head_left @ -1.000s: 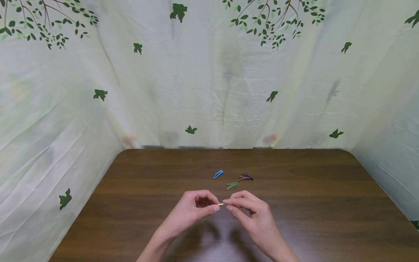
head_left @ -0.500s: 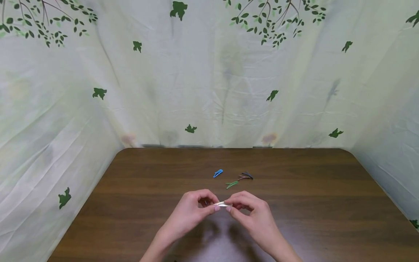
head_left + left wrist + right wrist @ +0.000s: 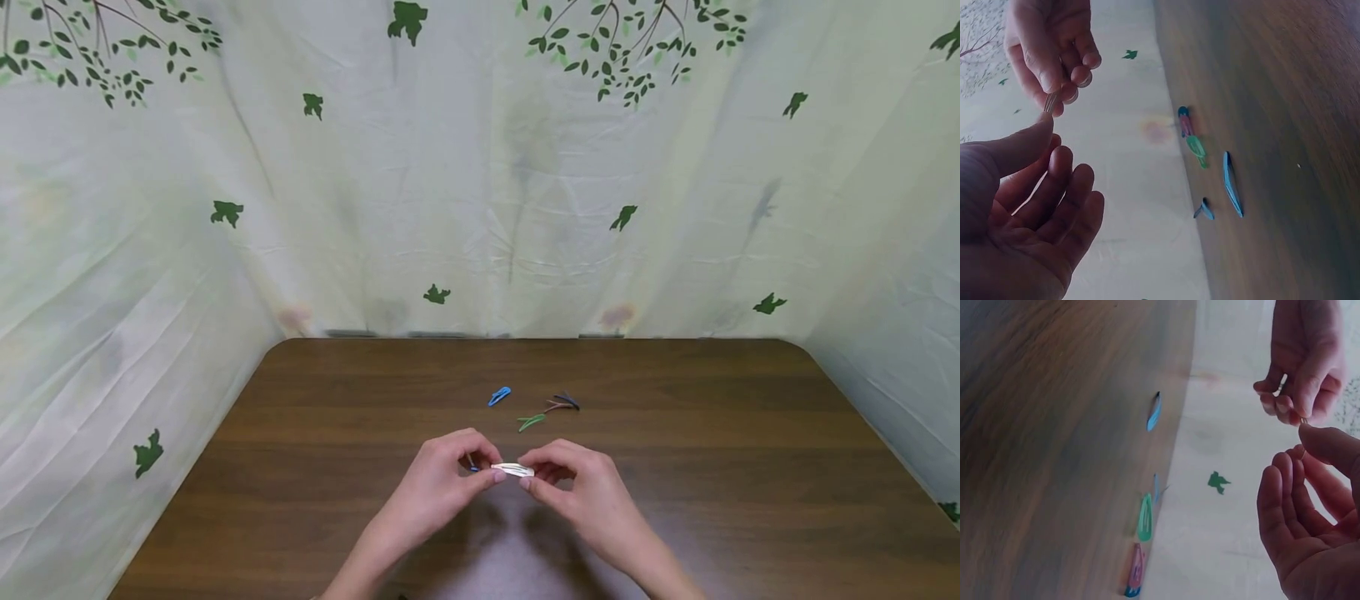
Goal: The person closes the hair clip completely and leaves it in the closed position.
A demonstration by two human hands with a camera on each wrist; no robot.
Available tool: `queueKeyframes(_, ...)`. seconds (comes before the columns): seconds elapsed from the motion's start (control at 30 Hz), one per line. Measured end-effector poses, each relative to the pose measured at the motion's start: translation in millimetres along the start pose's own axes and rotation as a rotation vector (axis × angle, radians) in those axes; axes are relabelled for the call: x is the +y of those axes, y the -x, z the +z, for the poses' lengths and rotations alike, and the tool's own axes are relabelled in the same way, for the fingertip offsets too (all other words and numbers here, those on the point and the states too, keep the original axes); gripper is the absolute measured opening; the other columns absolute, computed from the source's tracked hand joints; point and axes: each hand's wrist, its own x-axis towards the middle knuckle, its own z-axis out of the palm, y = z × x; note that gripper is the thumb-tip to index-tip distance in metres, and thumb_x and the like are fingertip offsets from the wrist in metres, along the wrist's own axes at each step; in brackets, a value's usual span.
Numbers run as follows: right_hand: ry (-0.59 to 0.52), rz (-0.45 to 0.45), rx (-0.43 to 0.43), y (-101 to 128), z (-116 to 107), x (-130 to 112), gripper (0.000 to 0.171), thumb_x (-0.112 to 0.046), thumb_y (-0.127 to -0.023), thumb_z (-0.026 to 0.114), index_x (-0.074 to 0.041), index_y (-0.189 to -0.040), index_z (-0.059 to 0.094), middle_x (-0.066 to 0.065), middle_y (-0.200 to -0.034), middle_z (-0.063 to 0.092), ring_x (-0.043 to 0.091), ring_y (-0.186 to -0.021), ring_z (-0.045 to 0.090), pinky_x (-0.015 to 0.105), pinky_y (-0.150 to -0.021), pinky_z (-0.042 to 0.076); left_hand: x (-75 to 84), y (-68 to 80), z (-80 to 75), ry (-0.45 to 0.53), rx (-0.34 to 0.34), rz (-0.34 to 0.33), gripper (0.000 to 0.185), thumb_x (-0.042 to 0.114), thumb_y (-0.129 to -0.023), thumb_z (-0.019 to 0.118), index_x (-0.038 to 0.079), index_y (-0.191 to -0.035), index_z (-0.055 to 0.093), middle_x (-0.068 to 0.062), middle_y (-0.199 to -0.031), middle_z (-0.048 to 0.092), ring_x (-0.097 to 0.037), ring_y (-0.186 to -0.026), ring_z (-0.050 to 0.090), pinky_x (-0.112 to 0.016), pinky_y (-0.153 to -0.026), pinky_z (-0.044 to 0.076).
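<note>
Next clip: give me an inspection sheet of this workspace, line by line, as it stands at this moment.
Surface: dark wooden table, bare around the hands.
Job's things: white hair clip held above the table between both hands.
Clutter: blue clip, green clip and dark clip lie on the table beyond the hands, apart from them.
Hands: left hand pinches the white clip's left end; right hand pinches its right end.
Cables: nothing seen.
Surroundings: pale cloth printed with green leaves hangs on three sides.
</note>
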Motion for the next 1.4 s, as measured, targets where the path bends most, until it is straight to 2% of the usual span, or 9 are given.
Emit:
queueKeyframes(0.23, 0.035, -0.015, -0.038, -7, -4, 13, 0.019, -0.008, -0.083, 0.079, -0.021, -0.095, 0.072, -0.012, -0.088, 0.066, 0.007, -0.074, 0.064, 0.026, -0.071, 0.054, -8.5, -6.9, 3.6, -0.053, -0.038, 0.064, 0.012, 0.005, -0.084, 0.077, 0.015, -0.087, 0.071, 0.015, -0.085, 0.063, -0.005, -0.082, 0.06, -0.034, -0.075, 0.054)
queueKeyframes(0.57, 0.133, -0.029, -0.121, -19, -9, 29, 0.019, -0.005, -0.083, 0.077, -0.02, -0.094, 0.073, -0.012, -0.086, 0.064, 0.005, -0.074, 0.06, 0.025, -0.068, 0.053, -25.8, -24.7, 8.2, -0.149, -0.14, 0.123, 0.009, 0.006, -0.085, 0.076, 0.013, -0.085, 0.071, 0.011, -0.083, 0.061, -0.007, -0.085, 0.06, -0.034, -0.077, 0.053)
queueKeyframes(0.9, 0.213, 0.013, -0.193, -29, -11, 41, 0.012, -0.011, -0.085, 0.077, -0.019, -0.092, 0.073, -0.015, -0.081, 0.062, 0.005, -0.071, 0.059, 0.024, -0.065, 0.051, -40.8, -38.4, 15.4, -0.162, -0.22, 0.099, 0.01, 0.005, -0.083, 0.076, 0.014, -0.084, 0.071, 0.013, -0.082, 0.062, -0.009, -0.081, 0.062, -0.028, -0.075, 0.051)
queueKeyframes(1.1, 0.254, 0.013, -0.225, -33, -10, 47, 0.01, -0.01, -0.084, 0.077, -0.017, -0.09, 0.072, -0.015, -0.078, 0.062, 0.003, -0.07, 0.058, 0.024, -0.064, 0.05, -47.4, -42.5, 20.2, -0.181, -0.252, 0.1, 0.011, 0.004, -0.083, 0.076, 0.013, -0.083, 0.07, 0.011, -0.081, 0.061, -0.007, -0.078, 0.06, -0.025, -0.073, 0.049)
queueKeyframes(1.4, 0.28, 0.063, -0.29, -37, -8, 56, 0.01, -0.009, -0.084, 0.076, -0.017, -0.089, 0.071, -0.015, -0.073, 0.062, 0.003, -0.067, 0.058, 0.024, -0.06, 0.048, -56.9, -44.5, 25.4, -0.173, -0.292, 0.052, 0.009, 0.005, -0.082, 0.076, 0.012, -0.081, 0.07, 0.011, -0.08, 0.061, -0.003, -0.075, 0.056, -0.024, -0.071, 0.047)
